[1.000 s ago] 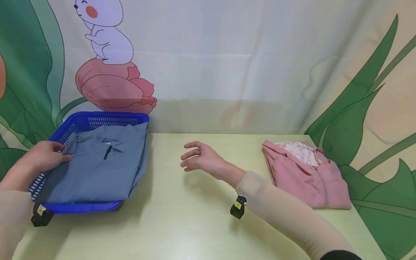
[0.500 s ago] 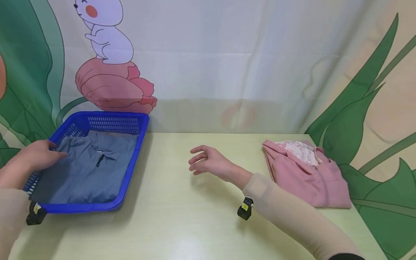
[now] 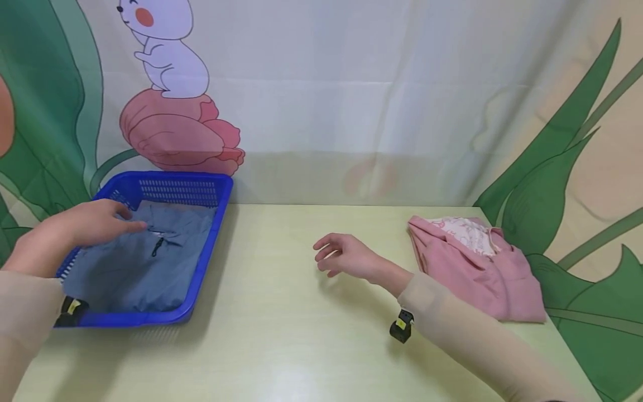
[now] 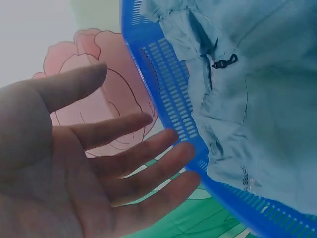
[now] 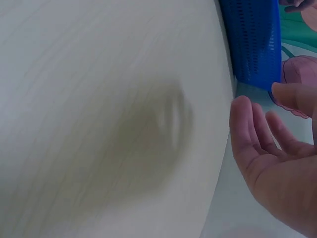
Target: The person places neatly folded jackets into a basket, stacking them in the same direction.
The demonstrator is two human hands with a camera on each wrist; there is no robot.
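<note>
A folded blue-grey garment (image 3: 166,279) with a small black zip pull lies inside the blue plastic basket (image 3: 206,268) at the left of the table. Above the garment's left part hovers my left hand (image 3: 95,223), holding nothing. In the left wrist view the fingers of that left hand (image 4: 99,163) are spread and apart from the cloth. My right hand (image 3: 351,258) hangs over the middle of the table, its fingers loosely bent around nothing. To its right, a folded pink garment (image 3: 472,279) with a white patterned lining lies on the table.
The pale table (image 3: 281,346) runs back to a printed curtain (image 3: 311,100) with leaves, a flower and a white animal. A black wrist camera (image 3: 402,326) hangs under the right sleeve. The basket's perforated rim stands higher than the garment inside.
The blue-grey garment has dropped from over the basket's right rim to lie within it. My left hand has let go and moved right above it. My right hand has drifted right.
</note>
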